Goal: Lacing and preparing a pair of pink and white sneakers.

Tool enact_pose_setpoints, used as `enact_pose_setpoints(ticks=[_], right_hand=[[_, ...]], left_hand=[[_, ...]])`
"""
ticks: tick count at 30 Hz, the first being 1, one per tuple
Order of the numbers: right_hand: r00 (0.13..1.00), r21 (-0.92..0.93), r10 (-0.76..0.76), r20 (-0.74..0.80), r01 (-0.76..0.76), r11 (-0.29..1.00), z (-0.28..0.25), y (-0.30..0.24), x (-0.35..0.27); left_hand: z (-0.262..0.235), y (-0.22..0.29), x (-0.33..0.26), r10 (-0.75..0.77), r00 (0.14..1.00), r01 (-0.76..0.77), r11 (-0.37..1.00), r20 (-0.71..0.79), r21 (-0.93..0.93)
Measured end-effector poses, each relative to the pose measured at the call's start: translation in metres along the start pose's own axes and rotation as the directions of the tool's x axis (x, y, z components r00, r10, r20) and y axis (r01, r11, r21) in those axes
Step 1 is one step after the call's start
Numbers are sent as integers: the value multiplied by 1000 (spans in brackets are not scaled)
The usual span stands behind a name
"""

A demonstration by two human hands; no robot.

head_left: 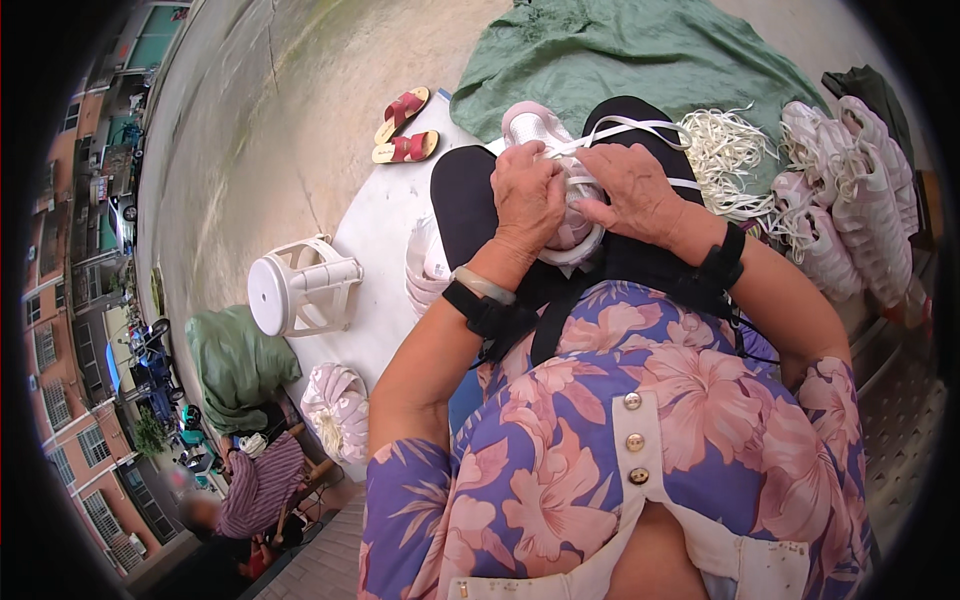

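Left hand [527,195] and right hand [634,196], close together, clamp flat white lace [650,124] on the soft pink shoe [572,231], hiding its middle, over the lap [463,195]; stringy lace heap [728,162] right, rumpled green cloth [630,62] far, plastic stool [268,297] left.

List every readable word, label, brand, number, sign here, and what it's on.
None I can quote.
Red sandals: small dark marks on an insole, too small to read.
Pink-and-white shoe in the lap: no readable text.
Shoes piled at right: none readable.
Buildings at far left: too small to tell.
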State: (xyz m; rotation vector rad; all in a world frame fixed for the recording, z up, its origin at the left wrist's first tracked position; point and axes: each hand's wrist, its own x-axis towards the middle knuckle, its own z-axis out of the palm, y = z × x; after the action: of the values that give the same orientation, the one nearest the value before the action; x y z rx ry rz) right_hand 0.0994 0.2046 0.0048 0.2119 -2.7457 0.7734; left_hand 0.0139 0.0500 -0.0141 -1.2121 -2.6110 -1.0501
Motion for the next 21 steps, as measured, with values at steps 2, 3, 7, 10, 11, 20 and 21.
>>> enact_pose_setpoints(ticks=[2, 3, 7, 10, 11, 20, 21], right_hand=[[997, 4, 49, 56, -50, 999, 13, 3, 4], [996, 54, 79, 41, -81, 995, 20, 7, 5], [987, 73, 142, 71, -148, 986, 29, 10, 7], [993, 126, 116, 11, -116, 985, 29, 9, 8], [993, 123, 118, 13, -119, 985, 28, 10, 8], [971, 221, 233, 50, -238, 946, 14, 2, 7], [953, 259, 281, 116, -302, 917, 10, 1, 6]], left_hand=[[2, -1, 1, -21, 1000, 21, 1000, 10, -15], [3, -2, 1, -43, 999, 44, 999, 20, -30], [5, -3, -1, -53, 999, 54, 998, 9, -23], [8, 0, 0, -26, 1000, 26, 1000, -14, 1], [10, 2, 1, -23, 1000, 24, 999, -19, 44], [-10, 15, 10, 115, 993, -113, 975, 0, 191], [-18, 19, 7, 157, 987, -157, 959, 20, 236]])
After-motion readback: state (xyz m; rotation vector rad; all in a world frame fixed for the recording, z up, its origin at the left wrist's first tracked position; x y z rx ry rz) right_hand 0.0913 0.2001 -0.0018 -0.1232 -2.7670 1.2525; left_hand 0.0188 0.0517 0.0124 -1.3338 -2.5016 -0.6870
